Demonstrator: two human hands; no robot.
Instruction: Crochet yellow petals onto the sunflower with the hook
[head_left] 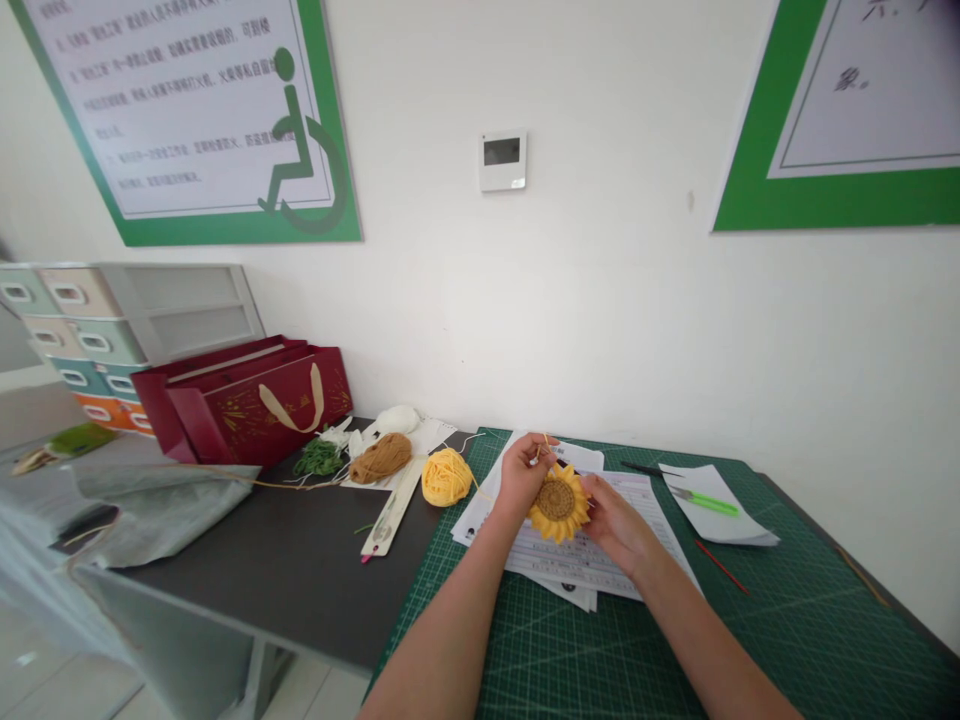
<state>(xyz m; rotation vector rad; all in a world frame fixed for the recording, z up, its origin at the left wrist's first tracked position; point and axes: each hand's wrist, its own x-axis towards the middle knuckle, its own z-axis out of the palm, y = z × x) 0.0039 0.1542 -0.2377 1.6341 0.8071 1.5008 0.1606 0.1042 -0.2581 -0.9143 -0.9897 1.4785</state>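
Note:
A crocheted sunflower (557,503) with a brown centre and yellow petals is held up over the printed sheets (626,550). My right hand (613,522) grips its right edge, with the thumb at the petals and the other fingers partly hidden behind. At the flower's upper left, my left hand (523,472) is closed in a pinch on yellow yarn (546,448). Whether a small tool is also in that pinch cannot be made out. To the left lies a ball of yellow yarn (446,477), and a strand runs from it towards my left hand.
Brown yarn (381,458), green yarn (318,458) and a bookmark-like strip (391,515) lie left of the green cutting mat (810,610). On the right are a green-handled cutter (706,501), a red stick (722,567) and black tweezers (651,469). A maroon gift bag (232,415) stands far left.

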